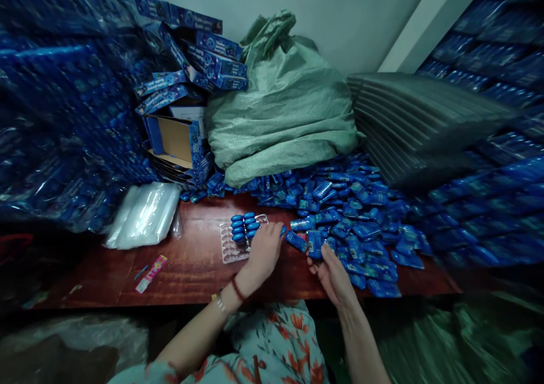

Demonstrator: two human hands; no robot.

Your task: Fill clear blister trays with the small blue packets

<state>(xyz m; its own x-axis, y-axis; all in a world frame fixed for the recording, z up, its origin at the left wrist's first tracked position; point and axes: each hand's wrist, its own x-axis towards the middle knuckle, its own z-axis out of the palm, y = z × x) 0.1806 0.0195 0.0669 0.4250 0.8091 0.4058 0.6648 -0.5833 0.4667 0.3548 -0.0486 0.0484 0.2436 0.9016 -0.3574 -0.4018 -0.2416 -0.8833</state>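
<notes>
My left hand (266, 252), with a red bracelet at the wrist, is closed near the pile's left edge. A small blue piece shows at its fingertips, too small to make out. My right hand (329, 271) pinches a blue wrapped packet (314, 243) between thumb and fingers. Another blue packet (296, 240) lies between the two hands. Left of my left hand, a clear plastic tray (229, 251) with round-ended slots holds several shiny blue capsule-shaped pieces (238, 228). The large pile of blue packets (365, 231) spreads behind and to the right of my right hand.
Clear plastic bags (147, 217) and a pink strip (152, 273) lie left on the red-brown table (191, 282). Behind are blue boxes (174, 140), a big green sack (284, 112) and stacked grey sheets (416, 118). Blue bagged goods rise at both sides.
</notes>
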